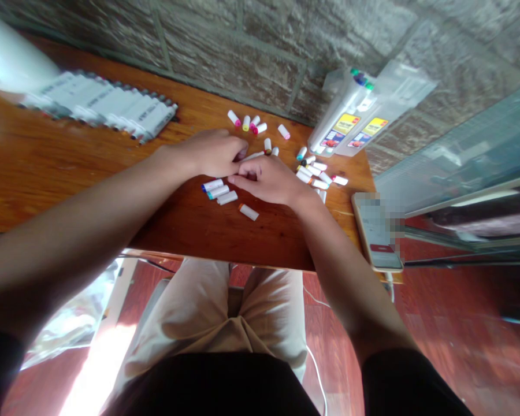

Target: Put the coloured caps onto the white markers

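Note:
My left hand (pixel 216 151) is closed over the wooden table, its fingers curled down and its fingertips hidden. Touching it at the fingertips is my right hand (pixel 269 178), with curled fingers and the thumb pointing left. A white marker-like piece (pixel 255 155) shows just behind the right fingers; whether it is gripped I cannot tell. Just in front of the hands lie several loose marker caps, among them a white cap with a blue end (pixel 212 185) and one with an orange end (pixel 249 212). Behind the hands are more caps, including a pink-ended one (pixel 234 118).
A row of white markers (pixel 108 107) lies at the back left. More caps (pixel 314 170) are heaped right of my hands, before a clear plastic marker case (pixel 351 124). A phone (pixel 377 231) with a cable rests at the table's right edge. A brick wall (pixel 260 58) stands behind.

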{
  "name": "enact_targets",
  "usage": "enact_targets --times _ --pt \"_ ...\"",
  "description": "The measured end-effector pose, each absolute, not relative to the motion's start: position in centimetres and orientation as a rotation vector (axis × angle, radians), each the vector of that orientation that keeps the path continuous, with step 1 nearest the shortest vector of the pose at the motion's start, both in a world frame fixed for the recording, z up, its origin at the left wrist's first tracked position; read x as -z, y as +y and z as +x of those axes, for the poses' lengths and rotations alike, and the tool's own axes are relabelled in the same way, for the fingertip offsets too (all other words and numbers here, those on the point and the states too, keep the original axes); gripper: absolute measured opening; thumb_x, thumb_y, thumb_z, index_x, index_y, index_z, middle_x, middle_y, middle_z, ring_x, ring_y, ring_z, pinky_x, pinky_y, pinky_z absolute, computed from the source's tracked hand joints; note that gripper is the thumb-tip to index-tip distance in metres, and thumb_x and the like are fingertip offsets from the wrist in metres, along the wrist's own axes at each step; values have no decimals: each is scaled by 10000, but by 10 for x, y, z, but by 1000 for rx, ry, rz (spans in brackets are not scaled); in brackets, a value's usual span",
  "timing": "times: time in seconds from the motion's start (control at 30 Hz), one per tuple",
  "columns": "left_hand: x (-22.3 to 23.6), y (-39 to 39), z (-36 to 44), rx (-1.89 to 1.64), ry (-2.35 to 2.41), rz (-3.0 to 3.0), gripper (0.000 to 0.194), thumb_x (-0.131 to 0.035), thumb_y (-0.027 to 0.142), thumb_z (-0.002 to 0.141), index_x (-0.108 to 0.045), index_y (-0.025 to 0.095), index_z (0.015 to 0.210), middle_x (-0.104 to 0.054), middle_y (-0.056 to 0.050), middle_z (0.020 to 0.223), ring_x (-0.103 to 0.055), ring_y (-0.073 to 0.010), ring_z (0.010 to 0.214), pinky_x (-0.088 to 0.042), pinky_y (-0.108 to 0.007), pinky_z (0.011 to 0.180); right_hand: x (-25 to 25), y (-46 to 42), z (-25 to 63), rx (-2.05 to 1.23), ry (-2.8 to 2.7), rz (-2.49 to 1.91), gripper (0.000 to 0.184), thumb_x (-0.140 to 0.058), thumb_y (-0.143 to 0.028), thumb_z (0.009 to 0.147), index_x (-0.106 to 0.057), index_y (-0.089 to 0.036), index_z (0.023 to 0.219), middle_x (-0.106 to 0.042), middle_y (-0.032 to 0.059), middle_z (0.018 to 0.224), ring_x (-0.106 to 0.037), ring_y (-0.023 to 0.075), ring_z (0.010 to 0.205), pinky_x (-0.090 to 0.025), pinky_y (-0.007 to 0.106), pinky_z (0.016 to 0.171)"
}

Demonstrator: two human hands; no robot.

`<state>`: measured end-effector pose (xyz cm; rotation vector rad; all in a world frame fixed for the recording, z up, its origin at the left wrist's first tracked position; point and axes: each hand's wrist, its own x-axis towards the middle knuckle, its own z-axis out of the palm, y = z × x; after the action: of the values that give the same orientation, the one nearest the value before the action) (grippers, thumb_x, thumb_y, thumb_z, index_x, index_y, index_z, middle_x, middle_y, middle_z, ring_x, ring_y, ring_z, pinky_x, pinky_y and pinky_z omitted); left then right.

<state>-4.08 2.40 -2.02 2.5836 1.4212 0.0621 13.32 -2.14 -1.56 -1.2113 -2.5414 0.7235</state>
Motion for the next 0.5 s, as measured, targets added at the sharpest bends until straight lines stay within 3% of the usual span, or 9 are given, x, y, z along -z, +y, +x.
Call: enact_targets --times 0.5 --pt "23 26 -42 -70 1430 2580 346 -620 422 818 -797 245 1058 -789 -106 928 -725 -317 984 -492 -347 791 17 -20 134 -746 -2539 -1202 371 -612 -325 998 -561 -169 665 -466 -41 618 -398 104 632 -252 308 653"
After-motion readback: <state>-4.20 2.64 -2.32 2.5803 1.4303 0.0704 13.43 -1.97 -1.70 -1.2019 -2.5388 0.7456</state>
